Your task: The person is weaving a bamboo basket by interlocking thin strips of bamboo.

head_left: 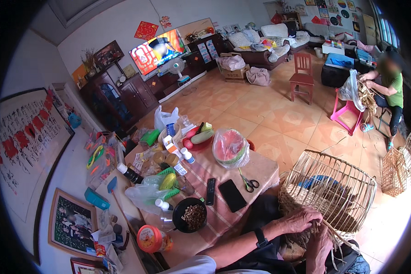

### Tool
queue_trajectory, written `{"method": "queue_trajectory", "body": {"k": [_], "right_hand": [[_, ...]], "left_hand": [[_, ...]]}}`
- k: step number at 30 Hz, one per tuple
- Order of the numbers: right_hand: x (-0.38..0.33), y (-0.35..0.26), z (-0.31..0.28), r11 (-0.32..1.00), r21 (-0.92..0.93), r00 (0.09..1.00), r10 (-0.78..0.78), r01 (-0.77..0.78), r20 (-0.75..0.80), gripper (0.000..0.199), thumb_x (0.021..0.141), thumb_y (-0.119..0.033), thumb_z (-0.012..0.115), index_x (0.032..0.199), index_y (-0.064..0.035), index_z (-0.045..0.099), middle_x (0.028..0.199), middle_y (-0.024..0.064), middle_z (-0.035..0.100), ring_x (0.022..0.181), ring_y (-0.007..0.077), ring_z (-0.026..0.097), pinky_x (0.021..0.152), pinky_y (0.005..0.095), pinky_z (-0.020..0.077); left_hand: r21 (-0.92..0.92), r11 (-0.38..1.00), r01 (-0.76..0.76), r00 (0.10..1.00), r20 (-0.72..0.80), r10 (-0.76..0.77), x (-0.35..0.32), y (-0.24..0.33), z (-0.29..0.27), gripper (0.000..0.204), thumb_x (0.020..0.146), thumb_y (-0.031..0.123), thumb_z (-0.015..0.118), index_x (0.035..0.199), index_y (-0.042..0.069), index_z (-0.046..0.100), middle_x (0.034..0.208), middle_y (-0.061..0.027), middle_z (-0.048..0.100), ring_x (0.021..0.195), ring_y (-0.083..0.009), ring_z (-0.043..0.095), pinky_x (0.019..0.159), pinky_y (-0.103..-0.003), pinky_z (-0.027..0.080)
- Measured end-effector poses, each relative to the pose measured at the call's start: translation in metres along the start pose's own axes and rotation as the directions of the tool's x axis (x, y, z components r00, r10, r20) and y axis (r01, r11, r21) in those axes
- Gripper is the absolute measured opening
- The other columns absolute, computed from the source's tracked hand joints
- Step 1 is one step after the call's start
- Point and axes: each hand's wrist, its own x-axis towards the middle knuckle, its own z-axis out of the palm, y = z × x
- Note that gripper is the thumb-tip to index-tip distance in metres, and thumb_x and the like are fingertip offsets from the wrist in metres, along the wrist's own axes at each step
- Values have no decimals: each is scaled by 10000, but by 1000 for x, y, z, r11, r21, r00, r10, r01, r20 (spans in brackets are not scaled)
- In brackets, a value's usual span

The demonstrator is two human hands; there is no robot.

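Note:
A half-woven basket (301,201) with thin upright stakes and a tightly woven lower wall rests at my lap, tilted toward me. My left hand (300,221), with a dark watch on its wrist, is closed at the basket's near edge, its fingers pinching the pale weaving strips there. Just below it, my right hand (320,242) is closed around the same bundle of weaving strips (337,235), whose loose ends trail to the right. The two hands almost touch. Their fingertips partly hide where the strips meet the basket wall. Inside the basket lie something blue and brown material.
Left of the basket, a table (260,176) holds scissors (250,183), a black phone (232,195), a remote (210,192), a wrapped watermelon half (230,147) and a black pan (189,215). A person (388,86) sits at far right handling straw. Another woven basket (393,171) stands nearby.

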Motion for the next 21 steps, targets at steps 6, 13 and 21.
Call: {"method": "queue_trajectory", "body": {"k": [6, 13, 21], "right_hand": [[-5, -6, -18, 973, -172, 936, 200, -155, 289, 469, 769, -106, 759, 1161, -75, 505, 912, 193, 651, 802, 417, 660, 661, 490, 514], [3, -22, -27, 980, -193, 998, -46, 53, 41, 343, 746, -133, 764, 1030, -48, 590, 933, 166, 562, 918, 385, 608, 729, 501, 481], [10, -7, -11, 999, 15, 982, 27, -30, 187, 218, 877, -56, 617, 1072, 35, 581, 850, 165, 627, 749, 402, 630, 663, 503, 498]], "left_hand": [[28, 999, -26, 999, -18, 27, 0, -3, 3, 294, 761, -28, 708, 1010, 59, 580, 958, -127, 633, 983, -364, 626, 871, -449, 487], [-70, 997, -43, 999, 1, 43, 3, -9, 4, 258, 776, -73, 660, 990, 51, 583, 950, -115, 637, 977, -350, 628, 847, -429, 489], [13, 996, -87, 993, -76, 88, 1, -8, 8, 291, 744, -77, 670, 983, 78, 609, 918, -113, 645, 952, -355, 645, 858, -439, 508]]}}
